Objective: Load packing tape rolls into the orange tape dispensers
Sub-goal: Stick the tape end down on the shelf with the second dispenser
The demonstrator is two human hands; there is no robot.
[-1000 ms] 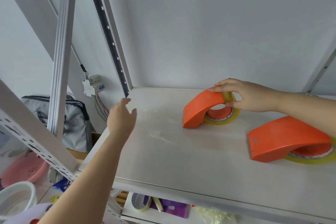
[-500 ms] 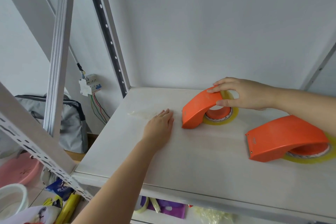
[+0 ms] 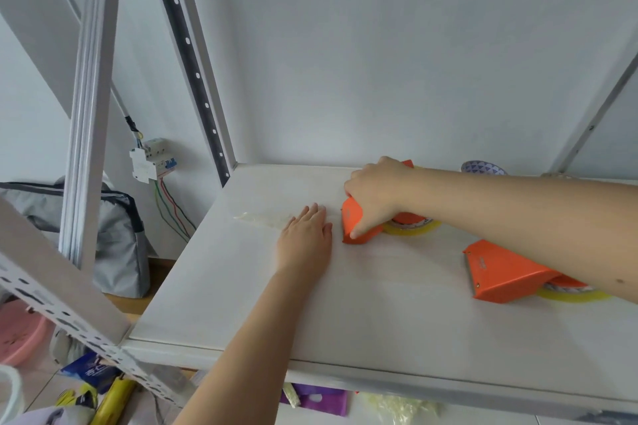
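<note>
Shelf [image 3: 379,331] carried everything. Both orange dispensers already had yellowish rolls seated, so loading looked nearly done. Near dispenser [image 3: 500,274] sat under the right forearm, untouched. Far dispenser [image 3: 355,221] was gripped over its nose by the right hand [image 3: 374,193]. Left hand [image 3: 307,240] lay flat and open just left of it, seemingly pinning a tape strip [image 3: 262,218]. Left to do: probably cutting that strip.

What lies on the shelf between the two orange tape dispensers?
In the head view, only bare white shelf separates the far dispenser from the near dispenser; the right forearm crosses above.
</note>
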